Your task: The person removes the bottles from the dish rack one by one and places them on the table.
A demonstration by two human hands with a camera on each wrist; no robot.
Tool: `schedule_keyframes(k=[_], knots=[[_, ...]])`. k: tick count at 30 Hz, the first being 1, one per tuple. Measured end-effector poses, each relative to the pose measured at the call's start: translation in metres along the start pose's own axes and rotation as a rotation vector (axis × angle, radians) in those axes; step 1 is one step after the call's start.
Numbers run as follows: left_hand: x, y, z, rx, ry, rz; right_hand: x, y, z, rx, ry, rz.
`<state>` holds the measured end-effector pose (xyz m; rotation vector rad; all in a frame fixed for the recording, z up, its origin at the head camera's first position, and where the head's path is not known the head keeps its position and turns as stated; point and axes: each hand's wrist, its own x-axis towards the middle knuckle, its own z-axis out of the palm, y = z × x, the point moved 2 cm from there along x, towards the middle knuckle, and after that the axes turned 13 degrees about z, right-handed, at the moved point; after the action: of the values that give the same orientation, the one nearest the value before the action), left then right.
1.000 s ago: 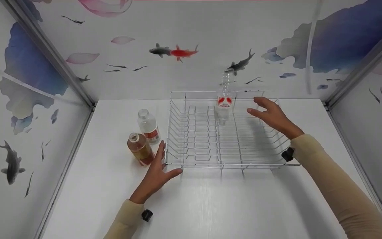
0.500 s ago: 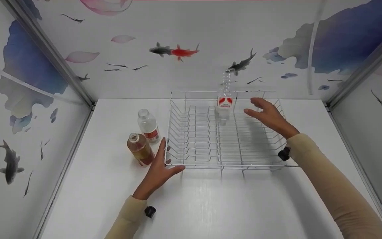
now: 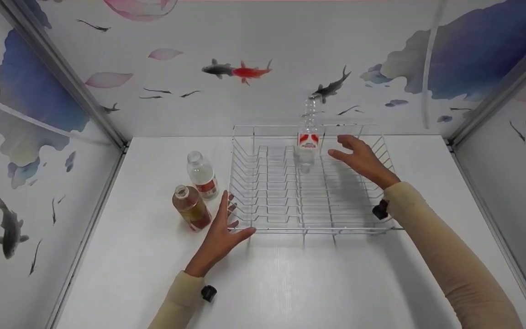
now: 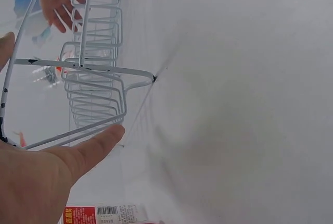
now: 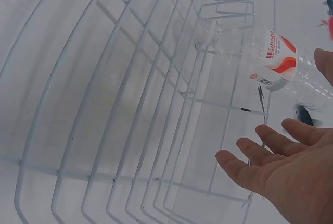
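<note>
A clear plastic bottle (image 3: 308, 139) with a red-and-white label stands mouth down in the white wire dish rack (image 3: 315, 230); the right wrist view shows its narrow neck (image 5: 209, 32) among the wires. To its right hovers my right hand (image 3: 363, 160), fingers spread, apart from the bottle. At the rack's front left corner is my left hand (image 3: 222, 235). Its thumb lies by the front rim and its straight fingers (image 4: 96, 148) touch the left side wires in the left wrist view.
Left of the rack stand two uncapped bottles: a clear one (image 3: 202, 178) with a red label and, nearer, one with amber-brown contents (image 3: 192, 209). A white tabletop (image 3: 281, 278) bears everything. Printed walls with fish enclose the back and sides.
My right hand has drifted left, closer to the bottle in the rack. My left fingers have come up against the rack's left corner. The bottles keep their places.
</note>
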<state>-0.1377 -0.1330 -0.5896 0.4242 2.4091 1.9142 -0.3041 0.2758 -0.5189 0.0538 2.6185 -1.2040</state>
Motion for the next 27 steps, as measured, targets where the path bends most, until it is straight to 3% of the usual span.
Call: schedule_keyframes(k=[15, 21, 27], knots=[[0.001, -0.001, 0.002, -0.015, 0.003, 0.007, 0.018, 0.012, 0.018, 0.078, 0.014, -0.016], [-0.001, -0.004, 0.002, -0.008, 0.027, -0.019, 0.024, 0.008, 0.028, 0.104, 0.009, -0.04], [-0.001, -0.004, 0.0, 0.013, 0.02, -0.003, 0.032, 0.002, 0.04, 0.127, 0.01, -0.047]])
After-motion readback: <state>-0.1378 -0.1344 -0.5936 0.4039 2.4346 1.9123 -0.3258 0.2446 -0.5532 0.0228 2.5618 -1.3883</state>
